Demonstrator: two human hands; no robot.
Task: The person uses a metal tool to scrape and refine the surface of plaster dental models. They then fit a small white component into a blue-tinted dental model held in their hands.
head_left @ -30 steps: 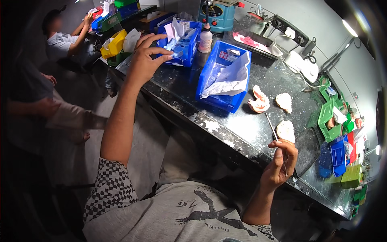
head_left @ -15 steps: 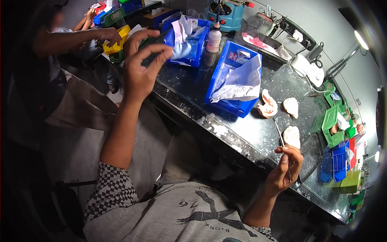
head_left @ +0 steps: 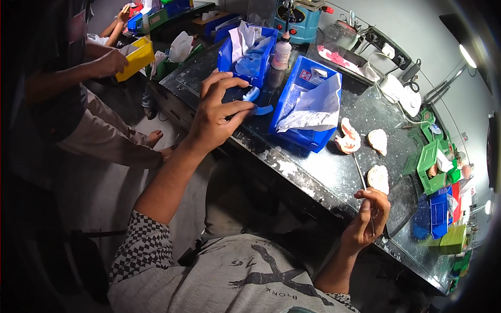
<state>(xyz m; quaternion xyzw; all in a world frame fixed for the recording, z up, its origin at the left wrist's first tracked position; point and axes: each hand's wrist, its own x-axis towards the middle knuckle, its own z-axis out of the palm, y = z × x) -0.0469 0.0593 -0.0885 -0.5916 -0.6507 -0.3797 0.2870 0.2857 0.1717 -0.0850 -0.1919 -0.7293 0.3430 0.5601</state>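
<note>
Between the finger and thumb of my left hand is a curved blue piece, held just above the black worktop beside a blue bin with paper and blue material in it. My right hand, at the lower right, is closed around a slim metal tool. Beyond its tip lie a pink-and-white horseshoe-shaped piece and two pale plaster pieces. A second blue bin with crumpled paper stands between my hands.
At left a co-worker grips a yellow bin; another person's hands show farther back. A pink bottle, blue canister burner and dark tray are behind. Green bins and a blue bin line the right.
My left hand has lifted the blue piece out of the left bin and moved down and right. The co-worker has reached to the yellow bin and shifted it. My right hand stays put.
</note>
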